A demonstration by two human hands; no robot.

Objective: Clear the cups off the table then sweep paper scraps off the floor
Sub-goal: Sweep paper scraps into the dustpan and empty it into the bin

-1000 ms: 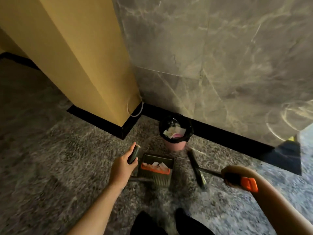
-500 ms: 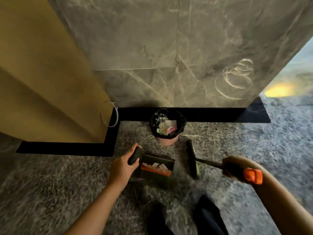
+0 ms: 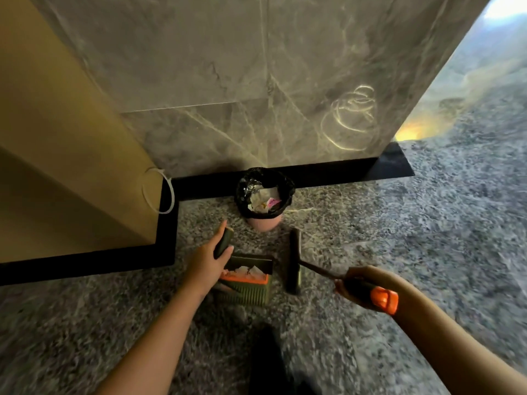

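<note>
The left hand [image 3: 209, 259] clenches the dark upright handle of a dustpan [image 3: 245, 293], thumb stretched along the grip; the pan is olive green with a ribbed lip and an orange strip across its mouth, and it sits low over the speckled grey floor [image 3: 399, 252], though contact cannot be told; white and pale pink paper scraps [image 3: 245, 271], crumpled and torn, lie heaped inside the pan behind the orange strip; the right hand [image 3: 362, 286] is wrapped round the dark handle of a broom [image 3: 294, 262], whose orange end cap juts past the wrist; the broom's narrow dark head stands just right of the pan, apart from it; beyond both, against the black skirting [image 3: 328, 171], stands a small pink waste bin [image 3: 263, 223] lined with a black bag, more crumpled paper showing in its mouth; a grey marble wall [image 3: 256, 81] rises behind, a yellow pillar [image 3: 57, 138] to the left
</note>
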